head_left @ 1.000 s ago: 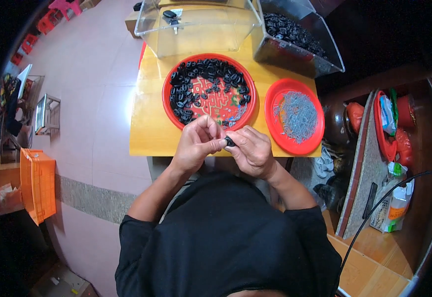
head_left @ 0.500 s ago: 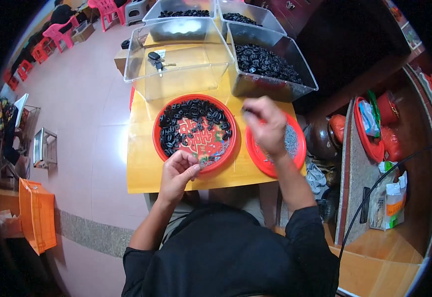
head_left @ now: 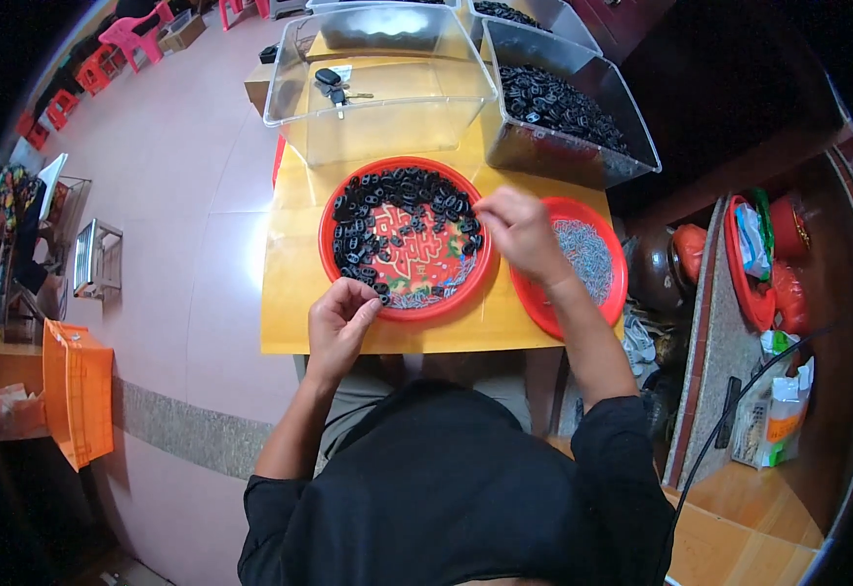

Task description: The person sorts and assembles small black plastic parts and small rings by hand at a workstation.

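Observation:
A round red tray [head_left: 325,240] lies on the yellow table in front of me. Small black oval plastic pieces [head_left: 351,237] crowd its far and left sides, and thin silvery metal pins [head_left: 446,291] lie along its near right side. My left hand [head_left: 338,320] is at the tray's near left rim, thumb and forefinger pinched; whatever they hold is too small to make out. At the tray's right rim, my right hand [head_left: 526,232] has its fingertips pinched together, their contents hidden. Its wrist passes over a second red tray [head_left: 623,278] full of silvery pins [head_left: 587,262].
A clear bin [head_left: 402,146] behind the trays holds car keys [head_left: 336,90]. To its right, another clear bin [head_left: 553,151] contains many black pieces [head_left: 558,109]; more bins stand farther back. A shelf unit [head_left: 705,332] is right of the table, an orange crate [head_left: 80,396] at left.
My right hand has moved left from over the pin tray to the first tray's rim; the dark piece at its fingertips no longer shows. My left hand stays pinched. The view has shifted slightly.

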Action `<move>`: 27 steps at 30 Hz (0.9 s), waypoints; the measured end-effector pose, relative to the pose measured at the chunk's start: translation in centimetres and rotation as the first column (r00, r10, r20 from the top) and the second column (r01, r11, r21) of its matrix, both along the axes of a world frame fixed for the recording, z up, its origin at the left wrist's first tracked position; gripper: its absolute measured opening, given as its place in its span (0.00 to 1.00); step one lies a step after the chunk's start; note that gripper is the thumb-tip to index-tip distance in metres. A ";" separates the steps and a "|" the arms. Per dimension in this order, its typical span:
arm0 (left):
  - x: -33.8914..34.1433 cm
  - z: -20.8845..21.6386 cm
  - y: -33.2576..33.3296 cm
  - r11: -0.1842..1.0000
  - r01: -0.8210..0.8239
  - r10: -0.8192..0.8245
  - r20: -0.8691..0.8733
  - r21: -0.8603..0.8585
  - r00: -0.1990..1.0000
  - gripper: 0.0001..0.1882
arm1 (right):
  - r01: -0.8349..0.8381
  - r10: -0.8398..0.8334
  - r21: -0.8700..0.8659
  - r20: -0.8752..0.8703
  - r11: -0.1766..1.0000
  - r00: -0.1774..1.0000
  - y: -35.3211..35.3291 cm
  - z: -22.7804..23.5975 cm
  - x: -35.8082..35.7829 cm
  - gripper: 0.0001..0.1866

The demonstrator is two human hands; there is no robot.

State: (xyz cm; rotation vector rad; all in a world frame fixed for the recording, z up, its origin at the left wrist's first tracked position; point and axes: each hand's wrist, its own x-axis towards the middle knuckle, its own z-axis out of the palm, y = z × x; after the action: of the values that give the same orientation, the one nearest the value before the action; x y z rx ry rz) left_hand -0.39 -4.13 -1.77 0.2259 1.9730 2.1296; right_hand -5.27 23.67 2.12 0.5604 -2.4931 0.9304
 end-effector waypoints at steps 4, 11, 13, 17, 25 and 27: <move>0.0 -0.2 0.3 0.999 0.016 -0.017 -0.023 -0.041 1.000 0.03 | -0.053 0.046 0.113 0.065 0.992 0.997 -2.2 -3.6 -0.1 0.03; 0.5 -0.7 0.9 0.996 0.052 -0.055 -0.045 -0.068 0.997 0.03 | 0.029 -0.051 0.378 0.049 0.925 0.998 -4.7 -5.7 -2.9 0.04; 0.6 -0.8 0.7 0.994 0.061 -0.065 -0.049 -0.094 0.997 0.03 | 0.042 -0.076 0.409 0.068 0.912 0.995 -5.2 -6.1 -3.3 0.05; 0.6 -1.0 0.5 0.991 0.042 -0.048 -0.041 -0.125 0.998 0.03 | 0.058 -0.129 0.369 0.172 0.928 0.977 -5.4 -6.4 -3.8 0.06; -0.6 -0.1 2.4 0.946 0.041 -0.123 -0.239 -0.321 0.963 0.04 | 0.076 -0.104 0.128 0.228 0.989 0.968 -4.3 -3.7 -0.8 0.07; -1.2 0.7 3.5 0.903 0.035 -0.196 -0.339 -0.428 0.920 0.04 | 0.124 -0.102 -0.073 0.250 0.990 0.963 -3.4 -3.4 0.4 0.06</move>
State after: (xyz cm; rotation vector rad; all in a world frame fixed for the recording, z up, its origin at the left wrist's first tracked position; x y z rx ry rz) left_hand -1.63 -0.61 -1.02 0.6990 2.4946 1.6259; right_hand -4.87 20.29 -1.26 0.2841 -2.6522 1.1177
